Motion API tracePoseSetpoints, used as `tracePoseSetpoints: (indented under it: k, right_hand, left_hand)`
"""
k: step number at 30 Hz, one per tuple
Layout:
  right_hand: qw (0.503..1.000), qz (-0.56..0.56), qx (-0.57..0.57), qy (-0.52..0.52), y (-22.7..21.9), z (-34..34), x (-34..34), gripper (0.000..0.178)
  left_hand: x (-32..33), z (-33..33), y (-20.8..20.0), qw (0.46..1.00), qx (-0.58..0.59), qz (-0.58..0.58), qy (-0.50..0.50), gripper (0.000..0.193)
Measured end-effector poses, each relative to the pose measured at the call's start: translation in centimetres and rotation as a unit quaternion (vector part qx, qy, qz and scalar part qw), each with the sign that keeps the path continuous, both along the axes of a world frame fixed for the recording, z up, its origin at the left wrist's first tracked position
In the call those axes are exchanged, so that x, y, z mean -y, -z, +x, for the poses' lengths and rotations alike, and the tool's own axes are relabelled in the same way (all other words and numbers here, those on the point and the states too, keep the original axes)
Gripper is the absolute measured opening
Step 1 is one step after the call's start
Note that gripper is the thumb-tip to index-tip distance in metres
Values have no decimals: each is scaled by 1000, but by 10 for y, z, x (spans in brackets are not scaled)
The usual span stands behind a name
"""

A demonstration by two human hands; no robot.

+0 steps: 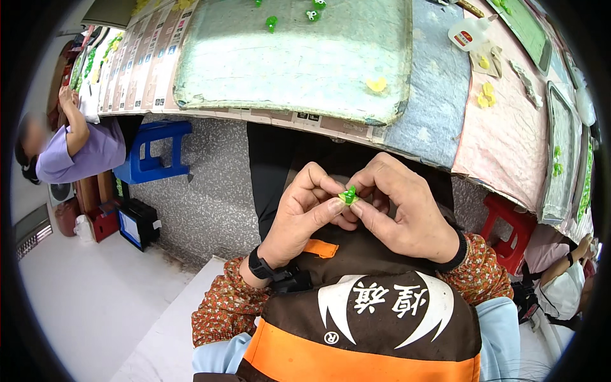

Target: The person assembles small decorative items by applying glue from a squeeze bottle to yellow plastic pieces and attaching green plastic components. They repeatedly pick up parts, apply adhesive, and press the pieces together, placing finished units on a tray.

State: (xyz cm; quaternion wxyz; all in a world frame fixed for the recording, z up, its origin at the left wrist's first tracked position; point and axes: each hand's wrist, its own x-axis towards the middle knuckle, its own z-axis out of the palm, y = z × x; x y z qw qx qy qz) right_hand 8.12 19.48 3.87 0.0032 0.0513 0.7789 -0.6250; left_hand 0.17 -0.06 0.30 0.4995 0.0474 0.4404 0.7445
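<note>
Both of my hands meet above my lap, in front of the table edge. Between their fingertips is a small green and yellow piece point(348, 195), glossy, with its details partly covered by the fingers. My left hand point(302, 207) pinches its yellowish side between thumb and forefinger. From the other side, the thumb and forefinger of my right hand point(407, 207) close on the green part. Beyond them on the table lies a shallow tray point(286, 83). A small green piece point(272, 24) and a green figure with white eyes point(312, 15) sit toward its far side; a yellow piece point(376, 84) lies nearer.
A white squeeze bottle point(468, 34) rests at the right on a pink cloth point(506, 137), near more yellow pieces point(487, 95). Further trays point(560, 127) line the right edge. A blue stool point(153, 153) and a red stool point(506, 232) flank me; a person in purple point(86, 149) works at left.
</note>
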Motion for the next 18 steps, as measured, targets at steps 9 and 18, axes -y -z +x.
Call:
tracePoseSetpoints:
  k: [9, 18]
  right_hand:
    - [999, -20, 4, -46, -2, 0, -3, 13]
    - [998, -27, 1, -59, -5, 0, -3, 11]
  left_hand:
    - [4, -3, -2, 999, 28, 13, 26, 15]
    - [4, -3, 3, 998, 35, 42, 35, 16]
